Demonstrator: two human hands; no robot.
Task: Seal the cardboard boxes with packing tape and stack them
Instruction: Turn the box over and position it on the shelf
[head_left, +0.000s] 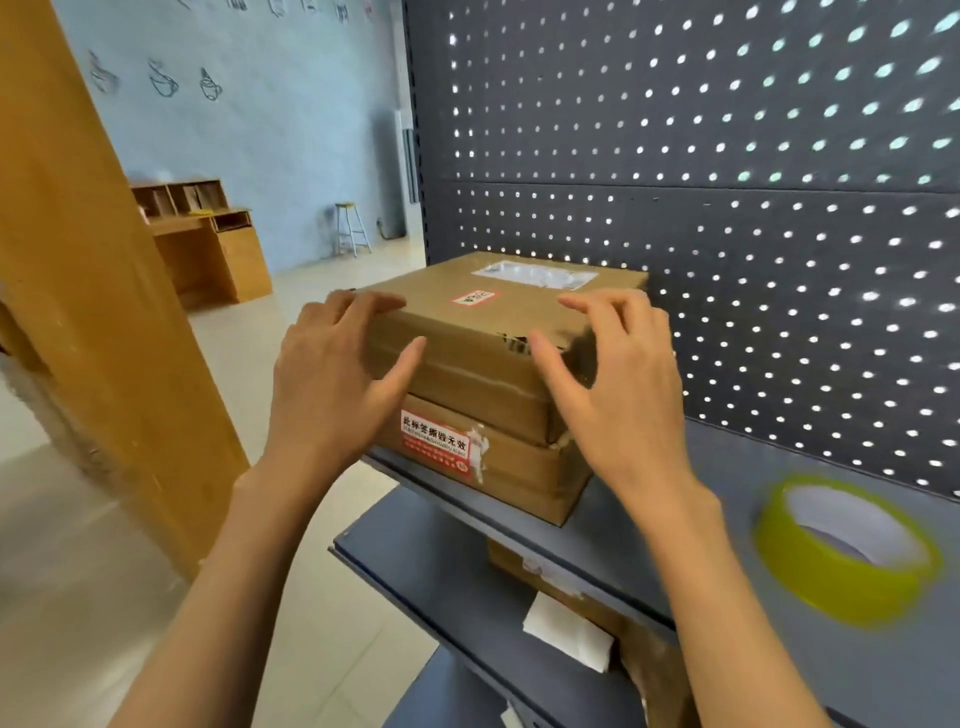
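On the shelf (649, 514), both hands (332, 384) touch the top box (483, 332).

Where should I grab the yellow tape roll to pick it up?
The tape roll lies flat on the shelf, hole facing up. Probably come from above: thumb inside the hole, fingers on the outer yellow band, a pinch grip on the near wall. The stacked boxes sit well apart to its left.
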